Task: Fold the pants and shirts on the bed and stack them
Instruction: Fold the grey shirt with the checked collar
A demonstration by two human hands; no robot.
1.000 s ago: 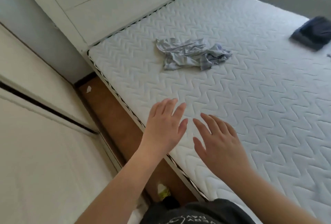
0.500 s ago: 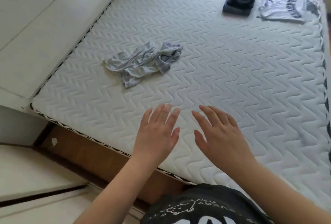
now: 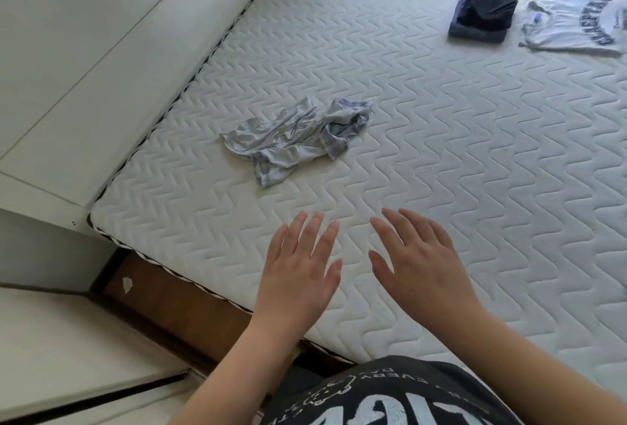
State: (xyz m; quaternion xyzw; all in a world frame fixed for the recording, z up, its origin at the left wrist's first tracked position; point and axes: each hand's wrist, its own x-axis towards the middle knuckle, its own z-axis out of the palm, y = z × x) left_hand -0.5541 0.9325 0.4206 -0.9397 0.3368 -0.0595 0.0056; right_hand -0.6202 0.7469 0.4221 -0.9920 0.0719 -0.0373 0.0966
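Two hands are held over the near edge of the bed (image 3: 441, 153), the left hand (image 3: 298, 275) and the right hand (image 3: 420, 268) side by side, fingers straight and spread, nothing gripped. Beyond them a crumpled grey garment (image 3: 295, 139) is seen on the mattress. At the far side, a folded dark garment (image 3: 481, 14) lies just beside a flat white printed shirt (image 3: 573, 24).

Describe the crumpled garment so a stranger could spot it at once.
Start at the white quilted mattress, near the padded headboard. The crumpled pale grey garment lies alone just beyond both hands. Unlike the dark folded clothes and lettered white shirt at the far edge, it is wrinkled and unfolded.
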